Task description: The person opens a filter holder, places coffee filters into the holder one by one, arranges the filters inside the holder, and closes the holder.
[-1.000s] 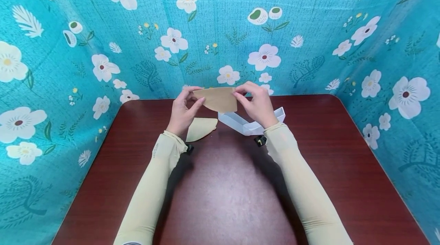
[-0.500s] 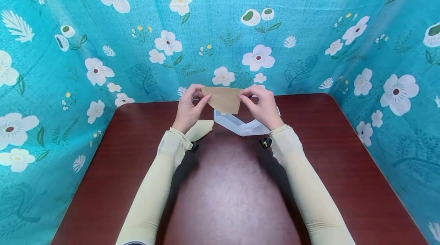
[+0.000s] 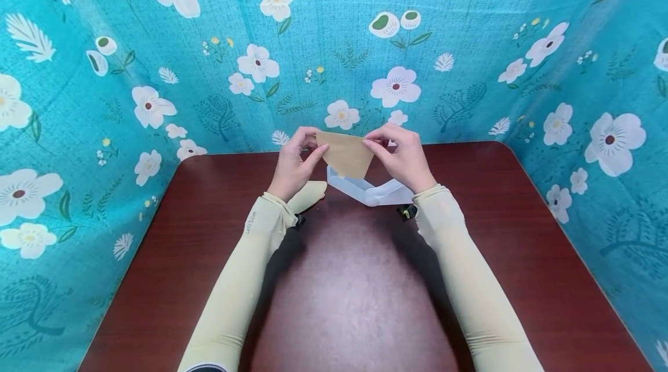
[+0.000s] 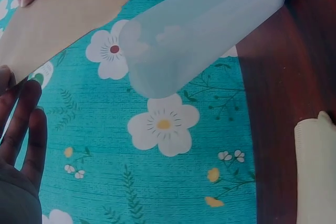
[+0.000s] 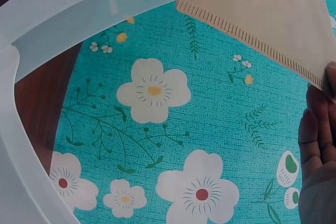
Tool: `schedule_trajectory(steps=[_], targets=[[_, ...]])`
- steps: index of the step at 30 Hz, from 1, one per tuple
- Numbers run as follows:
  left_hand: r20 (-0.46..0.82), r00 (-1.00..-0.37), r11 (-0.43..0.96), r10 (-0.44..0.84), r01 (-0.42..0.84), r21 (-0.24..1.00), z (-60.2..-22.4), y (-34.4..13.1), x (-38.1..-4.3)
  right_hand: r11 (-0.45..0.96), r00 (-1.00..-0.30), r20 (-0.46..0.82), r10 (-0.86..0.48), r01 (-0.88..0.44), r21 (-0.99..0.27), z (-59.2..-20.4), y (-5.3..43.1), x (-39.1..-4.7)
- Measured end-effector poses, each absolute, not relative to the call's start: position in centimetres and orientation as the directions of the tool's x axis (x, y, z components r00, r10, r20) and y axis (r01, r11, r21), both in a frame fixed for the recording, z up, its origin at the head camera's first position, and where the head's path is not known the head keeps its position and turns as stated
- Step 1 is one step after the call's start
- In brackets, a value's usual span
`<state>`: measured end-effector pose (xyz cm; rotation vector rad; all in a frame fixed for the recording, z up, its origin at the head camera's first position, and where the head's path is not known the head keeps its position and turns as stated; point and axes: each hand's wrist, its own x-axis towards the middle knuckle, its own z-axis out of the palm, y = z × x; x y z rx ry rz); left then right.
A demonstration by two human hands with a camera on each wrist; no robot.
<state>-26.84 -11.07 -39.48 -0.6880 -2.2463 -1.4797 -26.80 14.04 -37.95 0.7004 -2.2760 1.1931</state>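
Observation:
A brown paper coffee filter is held up between both hands above the far part of the table. My left hand pinches its left upper corner between thumb and fingers. The right hand pinches the opposite upper corner the same way. A crimped seam runs along one edge of the coffee filter in the right wrist view. Just behind and below it stands a translucent white, V-shaped holder, partly hidden by the right hand. More pale filters lie on the table beside the left wrist, partly covered by it.
The dark red-brown table reaches back to a teal flowered curtain, which also rises at both sides. A small black device shows at the right wrist.
Both hands have shifted a little to the right with the coffee filter. It has turned, showing a narrower outline and a lower edge tilted down to the right. The left forearm covers more of the pale filters.

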Motion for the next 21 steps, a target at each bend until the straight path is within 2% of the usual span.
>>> schedule_trajectory(steps=[8, 16, 21], targets=[[0.499, -0.839, 0.294, 0.220, 0.544, 0.786, -41.2, -11.1, -27.0, 0.446, -0.757, 0.631, -0.170, -0.630, -0.636, -37.9, 14.3, -27.0], [0.494, -0.837, 0.360, 0.236, 0.548, 0.755, -42.3, -10.6, -27.0, 0.417, -0.763, 0.629, -0.148, -0.624, -0.660, -38.2, 14.3, -27.1], [0.520, -0.824, 0.355, 0.226, 0.567, 0.743, -42.3, -10.5, -27.2, 0.392, -0.784, 0.605, -0.137, -0.604, -0.694, -38.6, 14.5, -27.0]])
